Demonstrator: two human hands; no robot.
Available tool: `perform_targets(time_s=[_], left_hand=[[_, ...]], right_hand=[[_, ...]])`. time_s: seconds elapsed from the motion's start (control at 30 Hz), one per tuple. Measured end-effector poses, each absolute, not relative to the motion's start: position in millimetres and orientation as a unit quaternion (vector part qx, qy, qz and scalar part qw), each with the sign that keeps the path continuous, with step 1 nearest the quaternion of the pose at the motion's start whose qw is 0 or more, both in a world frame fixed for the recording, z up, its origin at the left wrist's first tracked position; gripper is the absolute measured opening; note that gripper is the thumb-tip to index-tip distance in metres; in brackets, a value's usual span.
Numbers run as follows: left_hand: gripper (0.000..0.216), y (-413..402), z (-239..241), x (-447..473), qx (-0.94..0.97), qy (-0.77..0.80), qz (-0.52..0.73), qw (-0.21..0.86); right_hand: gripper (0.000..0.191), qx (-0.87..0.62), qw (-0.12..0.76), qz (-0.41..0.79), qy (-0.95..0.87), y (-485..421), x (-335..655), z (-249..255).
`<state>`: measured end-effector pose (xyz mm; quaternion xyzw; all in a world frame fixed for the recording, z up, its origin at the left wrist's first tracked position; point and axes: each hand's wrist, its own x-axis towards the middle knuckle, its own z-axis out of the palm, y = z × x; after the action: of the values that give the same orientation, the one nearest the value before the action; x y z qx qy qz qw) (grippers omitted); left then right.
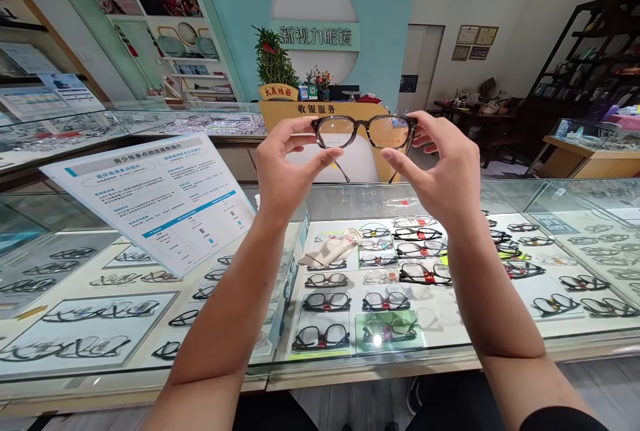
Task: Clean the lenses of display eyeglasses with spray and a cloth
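Glass display counter (350, 378) spreads below your grip, holding rows of spectacles (426, 276), with a potted plant (273, 61) and lettered wall sign (316, 36) beyond. Your left hand (283, 174) and right hand (445, 168) each pinch one end of the dark-framed glasses (361, 123) between thumb and fingers, the pair raised above the counter. Left of the grip is a tilted printed sheet (160, 194); below the grip, a beige cloth (329, 250).

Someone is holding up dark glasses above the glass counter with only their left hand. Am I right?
Not quite: it's both hands, not only the left. The head view shows the left hand on one side of the dark glasses and the right hand on the other. They are indeed held up above the glass counter.
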<state>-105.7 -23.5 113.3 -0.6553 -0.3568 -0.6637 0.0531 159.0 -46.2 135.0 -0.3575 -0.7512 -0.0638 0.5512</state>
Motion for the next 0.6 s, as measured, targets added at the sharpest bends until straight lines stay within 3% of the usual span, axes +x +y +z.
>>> perform_targets(time_s=[0.23,0.6], left_hand=[[0.075,-22.4,113.5,-105.0,-0.659,-0.353,-0.663,0.047],[0.079,-20.1,109.1,-104.8,-0.645,-0.358,-0.649,0.186]], right_hand=[[0.055,-0.358,0.551,-0.043,-0.753,-47.3,159.6,135.8],[0.059,-0.335,0.541,-0.069,-0.768,-31.7,160.5,130.3]])
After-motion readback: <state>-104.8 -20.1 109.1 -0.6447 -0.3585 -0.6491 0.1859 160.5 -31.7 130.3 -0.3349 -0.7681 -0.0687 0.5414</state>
